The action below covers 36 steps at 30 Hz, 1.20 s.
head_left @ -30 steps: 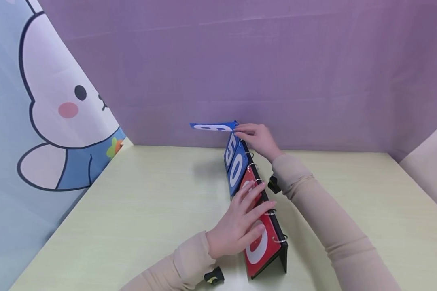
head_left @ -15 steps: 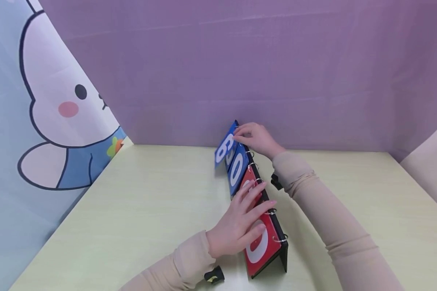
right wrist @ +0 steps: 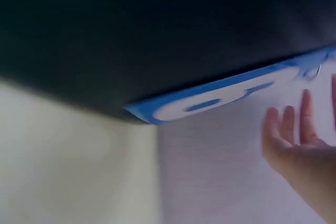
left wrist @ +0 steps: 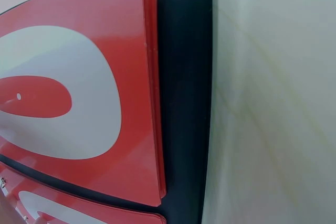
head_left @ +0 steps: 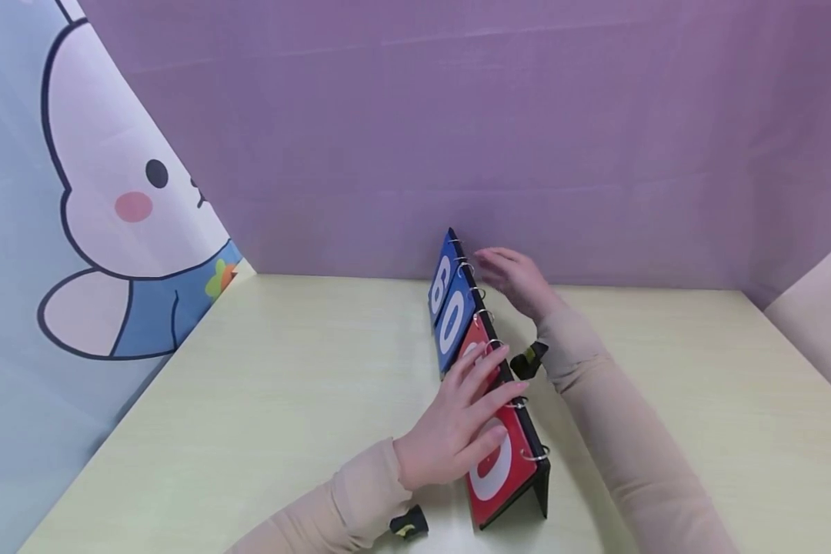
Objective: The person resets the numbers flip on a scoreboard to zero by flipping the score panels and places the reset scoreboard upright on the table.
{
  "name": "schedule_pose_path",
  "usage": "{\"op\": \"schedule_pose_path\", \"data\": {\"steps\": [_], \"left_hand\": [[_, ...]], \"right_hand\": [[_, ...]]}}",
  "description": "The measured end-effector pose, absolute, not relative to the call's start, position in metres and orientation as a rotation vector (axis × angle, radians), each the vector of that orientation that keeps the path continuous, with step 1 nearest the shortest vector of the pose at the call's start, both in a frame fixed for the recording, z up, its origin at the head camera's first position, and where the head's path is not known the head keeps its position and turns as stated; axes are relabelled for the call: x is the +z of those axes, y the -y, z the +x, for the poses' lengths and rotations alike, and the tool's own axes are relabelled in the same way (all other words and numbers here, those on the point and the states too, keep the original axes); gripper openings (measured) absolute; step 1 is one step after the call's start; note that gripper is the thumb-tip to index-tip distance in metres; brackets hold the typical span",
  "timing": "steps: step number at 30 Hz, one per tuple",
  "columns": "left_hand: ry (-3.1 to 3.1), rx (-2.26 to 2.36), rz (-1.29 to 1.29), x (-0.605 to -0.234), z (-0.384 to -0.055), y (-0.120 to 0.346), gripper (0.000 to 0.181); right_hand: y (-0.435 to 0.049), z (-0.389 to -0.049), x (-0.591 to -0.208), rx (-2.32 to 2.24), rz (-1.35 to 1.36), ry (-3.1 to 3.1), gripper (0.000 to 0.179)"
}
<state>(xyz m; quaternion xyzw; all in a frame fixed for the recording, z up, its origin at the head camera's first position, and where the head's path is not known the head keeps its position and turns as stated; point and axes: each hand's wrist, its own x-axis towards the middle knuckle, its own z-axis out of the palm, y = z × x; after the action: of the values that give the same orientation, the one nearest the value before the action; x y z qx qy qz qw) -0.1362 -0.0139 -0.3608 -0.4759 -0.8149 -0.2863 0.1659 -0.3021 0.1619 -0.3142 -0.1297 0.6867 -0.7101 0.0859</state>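
Observation:
A tabletop flip scoreboard [head_left: 542,486] stands like a tent, with blue and red number cards on metal rings. Its far blue card [head_left: 442,281] shows a white 6, beside a blue card [head_left: 453,322] with 0. My left hand [head_left: 450,431] rests spread over the red cards, fingertips at the top edge. The near red card [head_left: 492,485] shows 0; the other is partly hidden under those fingers. Just right of the far end, my right hand [head_left: 515,281] hovers with relaxed fingers, holding nothing. The right wrist view shows that hand [right wrist: 296,140] apart from a blue card [right wrist: 210,98].
The scoreboard stands on a pale wooden table [head_left: 305,369]. Close behind its far end hangs a purple cloth [head_left: 402,138]. A printed cartoon backdrop [head_left: 97,231] covers the left side. Black straps [head_left: 528,360] sit at both wrists.
The blue 6 card has swung down over the 5 and now lies flat on the board. My right hand has let go of it and drawn back rightward. The left hand stays put.

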Motion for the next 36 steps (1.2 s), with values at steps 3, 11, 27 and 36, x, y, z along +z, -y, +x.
{"op": "schedule_pose_path", "data": {"steps": [3,11,27,36], "left_hand": [[2.321,-0.807,-1.353,-0.360,-0.136,0.014,0.049],[2.339,-0.799,-1.341,-0.359,-0.135,0.012,0.046],[2.316,-0.798,-1.334,-0.358,-0.135,0.014,0.054],[2.303,-0.796,-1.352,-0.360,-0.136,0.013,0.049]], "right_hand": [[-0.174,-0.301,-0.338,-2.196,-0.289,-1.768,0.030],[-0.183,-0.290,-0.372,-2.166,-0.135,-1.413,0.030],[-0.185,-0.290,-0.388,-2.347,-0.116,-1.176,0.042],[-0.184,-0.296,-0.376,-2.089,-0.133,-1.580,0.022]]}}
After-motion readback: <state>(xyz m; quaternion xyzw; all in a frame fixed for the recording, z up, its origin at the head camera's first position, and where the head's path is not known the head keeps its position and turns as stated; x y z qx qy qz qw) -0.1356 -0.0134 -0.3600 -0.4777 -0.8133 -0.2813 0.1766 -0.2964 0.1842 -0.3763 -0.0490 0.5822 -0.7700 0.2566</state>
